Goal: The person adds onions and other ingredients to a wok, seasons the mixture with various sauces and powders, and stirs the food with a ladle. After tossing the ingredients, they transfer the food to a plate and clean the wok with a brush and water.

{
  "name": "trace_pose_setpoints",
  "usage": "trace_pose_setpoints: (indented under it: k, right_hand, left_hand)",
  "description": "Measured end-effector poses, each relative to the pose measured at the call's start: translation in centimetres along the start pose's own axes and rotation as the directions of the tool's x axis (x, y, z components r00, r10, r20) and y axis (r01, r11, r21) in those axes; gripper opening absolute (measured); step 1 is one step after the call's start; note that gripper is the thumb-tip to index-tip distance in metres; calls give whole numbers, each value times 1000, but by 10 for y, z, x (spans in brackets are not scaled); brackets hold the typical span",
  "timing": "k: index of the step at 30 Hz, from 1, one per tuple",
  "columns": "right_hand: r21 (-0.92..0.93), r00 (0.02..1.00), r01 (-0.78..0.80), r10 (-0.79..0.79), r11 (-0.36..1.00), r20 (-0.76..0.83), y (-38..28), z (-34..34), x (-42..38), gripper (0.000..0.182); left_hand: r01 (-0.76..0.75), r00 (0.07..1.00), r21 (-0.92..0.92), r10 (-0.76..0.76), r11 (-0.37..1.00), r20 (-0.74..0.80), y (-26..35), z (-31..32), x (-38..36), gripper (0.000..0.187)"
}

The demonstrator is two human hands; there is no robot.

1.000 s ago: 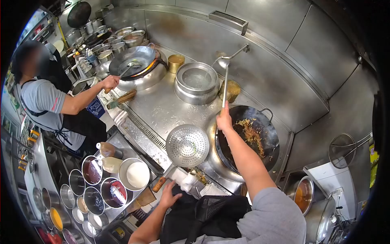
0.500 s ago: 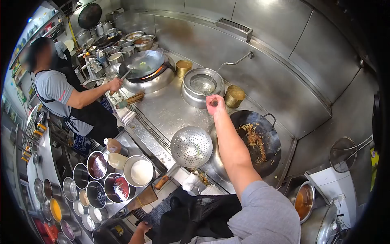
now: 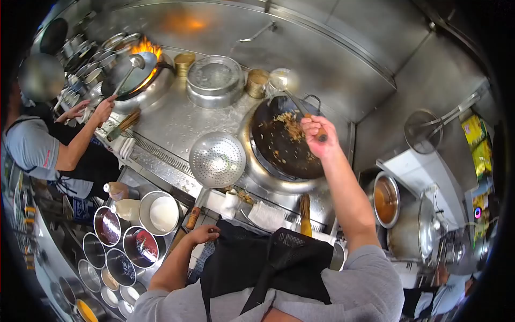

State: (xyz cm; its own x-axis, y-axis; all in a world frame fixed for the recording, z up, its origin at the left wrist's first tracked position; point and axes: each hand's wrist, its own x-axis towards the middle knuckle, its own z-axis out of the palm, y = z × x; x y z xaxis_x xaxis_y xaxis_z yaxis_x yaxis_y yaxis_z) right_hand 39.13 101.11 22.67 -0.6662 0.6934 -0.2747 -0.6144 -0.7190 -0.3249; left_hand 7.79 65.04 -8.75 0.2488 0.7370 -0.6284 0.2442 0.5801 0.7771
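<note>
Right hand: my right hand (image 3: 316, 137) is closed around the wooden handle of a long steel ladle (image 3: 294, 97), whose bowl hangs over the far rim of the wok.
Left hand: my left hand (image 3: 203, 234) is low at my apron's edge, fingers curled; whether it holds anything I cannot tell.
Wok: round black wok (image 3: 279, 150) sits on the steel burner ring, with brown fried noodles (image 3: 292, 129) scattered inside.
Skimmer: round perforated steel skimmer (image 3: 217, 159) rests just left of the wok.
Co-worker: another person's hand (image 3: 103, 110) grips a ladle at a flaming wok (image 3: 129, 75) far left.
</note>
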Motion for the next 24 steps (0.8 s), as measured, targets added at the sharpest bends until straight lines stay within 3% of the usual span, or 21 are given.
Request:
trace_pose_setpoints:
  k: [1,3,5,7,9,11,13,14,15,17,19,21,22,24]
  right_hand:
    - [-25,993,55,-57,998,-106,-6,-7,-21,10]
    - [-30,984,87,-91,996,-156,-12,-25,-61,10]
    - [-65,976,89,-100,994,-194,-8,-44,-99,14]
    - [-90,958,107,-127,990,-257,0,-50,-136,17]
    - [-105,933,111,-140,988,-333,18,-68,-178,19]
    - [-53,945,111,-122,992,-303,33,-83,-210,31]
    - [-220,867,74,-172,973,-468,54,-70,-235,45]
    - [-75,909,67,-92,995,-406,49,-86,-244,55]
    - [-69,916,42,-66,997,-396,37,-103,-245,55]
    - [198,984,42,-6,979,-179,21,-143,-244,44]
    - [-61,943,133,-145,989,-300,36,-176,-229,53]
    - [-404,898,52,-219,913,-380,63,-172,-227,65]
    - [-356,887,8,-171,934,-429,70,-160,-229,75]
    - [-340,894,-15,-139,940,-426,67,-155,-236,76]
  left_hand:
    - [-44,994,-26,46,999,97,16,1,2,33]
    - [-89,974,-49,97,995,206,58,3,1,29]
    - [-295,923,-74,304,953,235,119,8,-23,19]
    - [-540,803,-8,518,841,295,196,15,-61,15]
    - [-783,520,-101,734,614,437,266,29,-94,16]
    - [-800,240,-335,777,498,582,308,54,-114,21]
    - [-785,31,-433,726,443,686,337,83,-132,23]
    - [-776,-35,-472,720,417,693,343,100,-138,24]
    - [-783,-9,-457,727,422,687,344,114,-139,24]
    - [-757,-38,-459,670,465,741,342,139,-139,22]
    - [-736,-6,-466,683,491,730,340,154,-142,20]
    - [-787,66,-384,684,483,727,337,165,-149,16]
    - [-783,98,-372,689,499,719,334,172,-155,12]
    - [-817,128,-339,720,466,682,333,182,-171,10]
